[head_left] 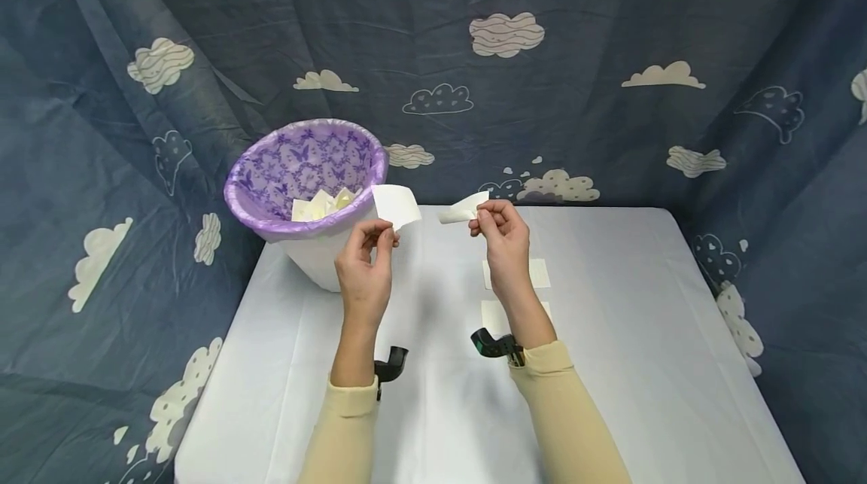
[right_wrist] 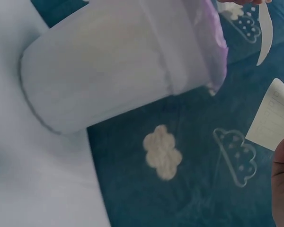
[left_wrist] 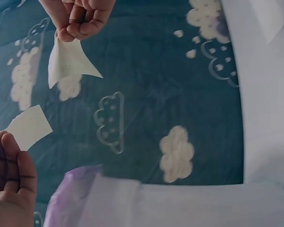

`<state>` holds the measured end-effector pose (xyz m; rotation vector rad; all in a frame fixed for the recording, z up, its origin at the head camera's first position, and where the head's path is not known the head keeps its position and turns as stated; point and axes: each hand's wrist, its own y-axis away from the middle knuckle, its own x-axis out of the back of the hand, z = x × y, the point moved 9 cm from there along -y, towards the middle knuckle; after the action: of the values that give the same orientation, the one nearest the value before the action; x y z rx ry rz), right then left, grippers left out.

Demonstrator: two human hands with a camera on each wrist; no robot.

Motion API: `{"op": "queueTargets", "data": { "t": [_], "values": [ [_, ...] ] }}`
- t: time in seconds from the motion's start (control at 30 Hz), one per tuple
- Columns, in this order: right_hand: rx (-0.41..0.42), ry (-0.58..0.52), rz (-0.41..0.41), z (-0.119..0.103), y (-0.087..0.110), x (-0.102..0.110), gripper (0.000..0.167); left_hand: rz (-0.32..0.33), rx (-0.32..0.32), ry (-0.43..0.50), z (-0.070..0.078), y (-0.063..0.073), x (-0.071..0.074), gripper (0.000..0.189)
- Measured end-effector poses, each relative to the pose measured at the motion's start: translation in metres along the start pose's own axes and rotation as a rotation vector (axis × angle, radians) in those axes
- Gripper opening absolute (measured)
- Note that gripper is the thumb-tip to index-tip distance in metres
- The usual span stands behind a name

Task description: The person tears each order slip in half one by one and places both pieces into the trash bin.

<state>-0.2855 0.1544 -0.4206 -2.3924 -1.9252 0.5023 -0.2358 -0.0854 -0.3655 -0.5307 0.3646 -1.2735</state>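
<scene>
My left hand [head_left: 366, 266] pinches a small piece of pale paper [head_left: 397, 205] between thumb and fingers, just off the near right rim of a bin. To its right, my right hand [head_left: 506, 243] pinches another piece of paper [head_left: 464, 208], which looks curled. A gap separates the two pieces, both held above the table. One edge of the left piece [left_wrist: 31, 126] looks uneven in the left wrist view. Faint marks show on the right piece [right_wrist: 272, 118] in the right wrist view. Beneath the right arm, two pale paper sheets [head_left: 539, 273] lie on the table, partly hidden.
A white bin [head_left: 314, 258] with a purple butterfly-patterned liner [head_left: 305, 156] stands at the table's back left, several paper pieces [head_left: 318, 207] inside it. A white cloth covers the table [head_left: 623, 318]. Dark curtains [head_left: 596, 123] with clouds hang behind and at both sides.
</scene>
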Motion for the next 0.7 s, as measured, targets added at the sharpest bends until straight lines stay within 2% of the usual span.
{"op": "queueTargets", "data": {
  "t": [0.17,0.43,0.7],
  "values": [
    [0.058,-0.038,-0.039,-0.020,-0.011,-0.023,0.005,0.075,-0.053,-0.013,0.013,-0.013,0.022,0.010],
    [0.122,-0.038,-0.145,-0.042,-0.022,-0.071,0.007,0.244,-0.109,-0.151,0.018,-0.031,0.062,0.006],
    [0.159,-0.028,-0.288,-0.054,-0.026,-0.122,0.012,0.319,-0.088,-0.296,0.013,-0.045,0.085,0.008]
  ]
}}
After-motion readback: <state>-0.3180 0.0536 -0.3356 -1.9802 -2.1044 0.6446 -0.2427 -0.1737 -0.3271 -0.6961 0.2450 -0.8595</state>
